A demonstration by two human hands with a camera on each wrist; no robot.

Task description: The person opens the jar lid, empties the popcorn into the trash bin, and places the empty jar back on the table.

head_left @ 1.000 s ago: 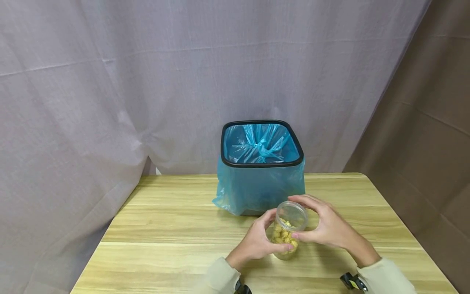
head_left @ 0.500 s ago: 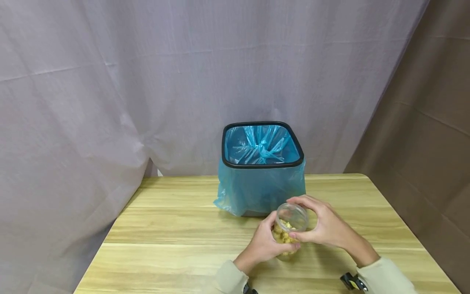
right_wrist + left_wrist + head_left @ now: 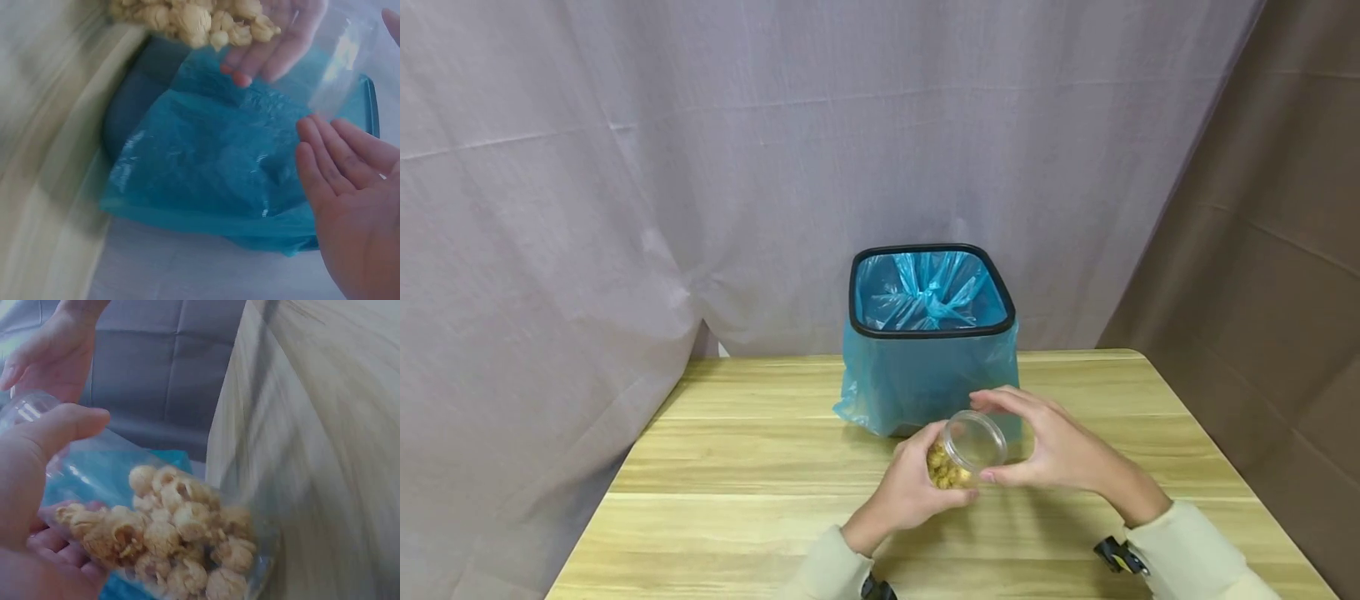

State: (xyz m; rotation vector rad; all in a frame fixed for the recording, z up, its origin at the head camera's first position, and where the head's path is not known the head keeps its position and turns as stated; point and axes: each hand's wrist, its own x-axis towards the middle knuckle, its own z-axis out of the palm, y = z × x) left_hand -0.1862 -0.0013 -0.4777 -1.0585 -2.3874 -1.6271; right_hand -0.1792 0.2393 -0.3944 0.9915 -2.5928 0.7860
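A clear plastic jar [image 3: 973, 442] partly filled with popcorn [image 3: 169, 531] is tilted in front of the bin, its round top toward the right hand. My left hand [image 3: 904, 490] grips the jar's side, thumb on the near face and fingers around the far one. In the left wrist view, the popcorn lies toward the jar's bottom end. My right hand [image 3: 1052, 442] stands beside the jar's top, thumb and fingers spread around it. Its fingers [image 3: 337, 153] are fairly straight, with the tips close to the clear wall; contact is hard to tell. Whether a lid covers the top cannot be made out.
A bin with a black rim [image 3: 932, 333] and a blue bag [image 3: 936, 379] stands behind the hands on the wooden table [image 3: 737, 475]. Grey curtain [image 3: 775, 167] hangs behind, and a brown one [image 3: 1262, 275] hangs at the right.
The jar has shifted left and tilted further, carried by the left hand. My right hand has moved slightly left and up, with its fingers looser around the jar's top. The bin stays put.
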